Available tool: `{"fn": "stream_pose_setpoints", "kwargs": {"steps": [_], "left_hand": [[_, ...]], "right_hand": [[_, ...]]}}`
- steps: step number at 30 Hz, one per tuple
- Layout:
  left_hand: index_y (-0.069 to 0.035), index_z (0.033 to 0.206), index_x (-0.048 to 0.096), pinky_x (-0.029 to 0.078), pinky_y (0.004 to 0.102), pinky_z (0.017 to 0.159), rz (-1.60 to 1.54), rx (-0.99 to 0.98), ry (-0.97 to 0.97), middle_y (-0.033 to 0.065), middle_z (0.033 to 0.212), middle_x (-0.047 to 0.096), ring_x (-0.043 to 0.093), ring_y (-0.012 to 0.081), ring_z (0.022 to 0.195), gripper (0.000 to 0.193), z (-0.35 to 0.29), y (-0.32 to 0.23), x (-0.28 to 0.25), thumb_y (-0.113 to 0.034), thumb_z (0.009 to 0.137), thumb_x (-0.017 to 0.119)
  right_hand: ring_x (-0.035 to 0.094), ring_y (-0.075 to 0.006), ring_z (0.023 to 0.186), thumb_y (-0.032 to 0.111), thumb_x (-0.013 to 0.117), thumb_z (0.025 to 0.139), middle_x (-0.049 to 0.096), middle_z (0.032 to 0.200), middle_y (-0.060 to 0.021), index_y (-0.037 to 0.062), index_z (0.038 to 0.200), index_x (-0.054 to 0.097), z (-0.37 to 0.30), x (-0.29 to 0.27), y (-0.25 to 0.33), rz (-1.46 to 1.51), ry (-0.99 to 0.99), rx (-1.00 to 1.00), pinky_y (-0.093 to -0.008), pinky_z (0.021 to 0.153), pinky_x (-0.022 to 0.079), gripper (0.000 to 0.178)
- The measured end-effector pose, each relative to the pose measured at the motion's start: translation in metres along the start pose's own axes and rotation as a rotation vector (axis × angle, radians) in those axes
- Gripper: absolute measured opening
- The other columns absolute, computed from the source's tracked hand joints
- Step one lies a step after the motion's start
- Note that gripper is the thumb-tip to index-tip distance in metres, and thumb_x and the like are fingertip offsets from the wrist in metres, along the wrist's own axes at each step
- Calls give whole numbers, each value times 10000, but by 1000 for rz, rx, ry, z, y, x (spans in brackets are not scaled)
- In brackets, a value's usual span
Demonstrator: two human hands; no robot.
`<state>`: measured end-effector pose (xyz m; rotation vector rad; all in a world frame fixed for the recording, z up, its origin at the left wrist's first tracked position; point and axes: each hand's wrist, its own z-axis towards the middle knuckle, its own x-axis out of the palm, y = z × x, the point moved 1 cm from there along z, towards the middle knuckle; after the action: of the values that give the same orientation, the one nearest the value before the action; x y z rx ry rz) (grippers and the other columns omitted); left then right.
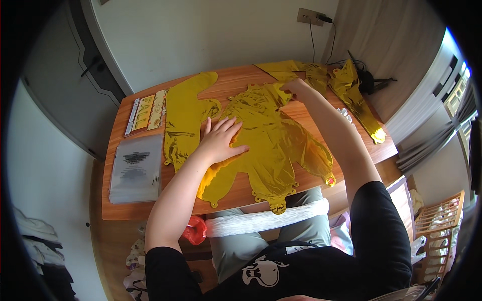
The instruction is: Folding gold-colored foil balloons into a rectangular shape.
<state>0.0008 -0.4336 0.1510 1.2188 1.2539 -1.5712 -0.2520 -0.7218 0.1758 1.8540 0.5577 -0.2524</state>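
A crinkled gold foil balloon (pixel 263 135), deflated, lies spread on the wooden table in front of me. My left hand (pixel 219 138) rests on its left part, palm down with the fingers apart. At the balloon's far right edge, my right hand (pixel 297 89) has its fingers closed on the foil; the fingertips are partly hidden. Another flat gold foil balloon (pixel 183 113) lies just left of my left hand. More gold foil (pixel 288 70) stretches along the back, and a crumpled gold piece (pixel 354 93) reaches down the right side.
Clear plastic bags (pixel 134 170) and printed cards (pixel 140 114) occupy the table's left side. Small white items (pixel 345 114) sit beyond my right forearm. A black object (pixel 366 80) stands at the back right. A white wrapped roll (pixel 268 219) crosses my lap, beside red plastic (pixel 195 231).
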Motion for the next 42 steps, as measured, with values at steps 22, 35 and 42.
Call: {"fn": "stream_pose_setpoints", "kwargs": {"steps": [22,35,42], "left_hand": [[-150,1593,384,-20,624,1258,19,-10,6,102,1667,333,239,259,1567,963,-2,6,2,-749,871,603],[-148,1595,381,-13,631,1253,32,-5,-18,110,1658,348,250,266,1562,966,-4,8,4,-750,870,597],[-152,1583,402,2,617,1257,18,-14,-23,103,1662,346,273,273,1554,926,-6,6,2,-687,869,649]], "right_hand": [[645,-186,710,106,797,840,674,864,-101,-30,1196,604,-36,9,20,137,18,-227,-340,567,526,427],[744,-260,939,237,804,794,727,1109,-165,-36,1331,581,-81,109,48,-358,35,-369,-343,664,617,642],[701,-199,733,148,784,762,708,882,-127,16,1452,504,-71,85,43,-115,82,-390,-352,550,585,757]]}}
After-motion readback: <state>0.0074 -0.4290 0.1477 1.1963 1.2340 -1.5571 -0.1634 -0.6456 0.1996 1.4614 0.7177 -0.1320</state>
